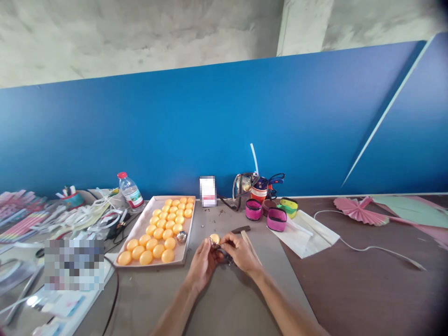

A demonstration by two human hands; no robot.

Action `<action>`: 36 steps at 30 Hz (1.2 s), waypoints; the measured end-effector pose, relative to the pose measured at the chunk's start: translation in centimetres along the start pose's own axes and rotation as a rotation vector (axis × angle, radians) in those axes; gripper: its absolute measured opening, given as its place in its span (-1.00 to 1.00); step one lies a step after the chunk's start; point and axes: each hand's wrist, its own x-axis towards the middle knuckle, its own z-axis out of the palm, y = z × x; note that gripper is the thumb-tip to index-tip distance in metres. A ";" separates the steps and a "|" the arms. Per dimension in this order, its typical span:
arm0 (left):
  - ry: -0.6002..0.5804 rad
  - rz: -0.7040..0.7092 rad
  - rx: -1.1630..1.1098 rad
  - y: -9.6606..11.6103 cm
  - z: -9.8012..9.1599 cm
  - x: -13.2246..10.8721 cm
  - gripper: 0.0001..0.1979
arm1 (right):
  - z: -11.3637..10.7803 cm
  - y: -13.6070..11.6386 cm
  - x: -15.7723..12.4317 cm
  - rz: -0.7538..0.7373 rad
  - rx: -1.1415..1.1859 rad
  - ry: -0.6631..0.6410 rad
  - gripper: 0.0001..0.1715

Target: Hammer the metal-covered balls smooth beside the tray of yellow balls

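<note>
Both my hands meet over the grey table mat in front of me. My left hand [204, 260] is closed around a small yellow ball [214, 239] that peeks out above its fingers. My right hand [239, 252] is closed too, pinching at the same ball and at a small dark part beneath it that I cannot make out. To the left lies a shallow pink tray [140, 225] filled with several yellow balls [164, 225] and one silver ball [181, 236]. A hammer [246, 234] with a wooden handle lies just beyond my right hand.
A water bottle [130, 191] stands behind the tray. Pink and yellow-green tape rolls [276, 218] and a cup of tools [259, 188] sit by the blue wall. White paper [308, 231], a white cord [367, 248] and pink paper fans [357, 210] lie right; ribbons and clutter [84, 217] left.
</note>
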 end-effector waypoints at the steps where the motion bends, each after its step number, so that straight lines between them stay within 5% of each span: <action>1: 0.007 0.007 0.008 0.0 0.0 0.0 -0.75 | 0.0 0.0 0.0 -0.005 0.000 0.000 -0.91; 25: 0.043 0.165 0.196 -0.6 0.1 -0.3 -0.73 | 0.6 -0.8 -0.3 0.054 0.166 -0.093 -0.90; 36: 0.049 0.214 0.309 -0.9 -0.2 -0.2 -0.66 | 0.4 -0.5 -0.3 0.049 0.060 -0.072 -0.88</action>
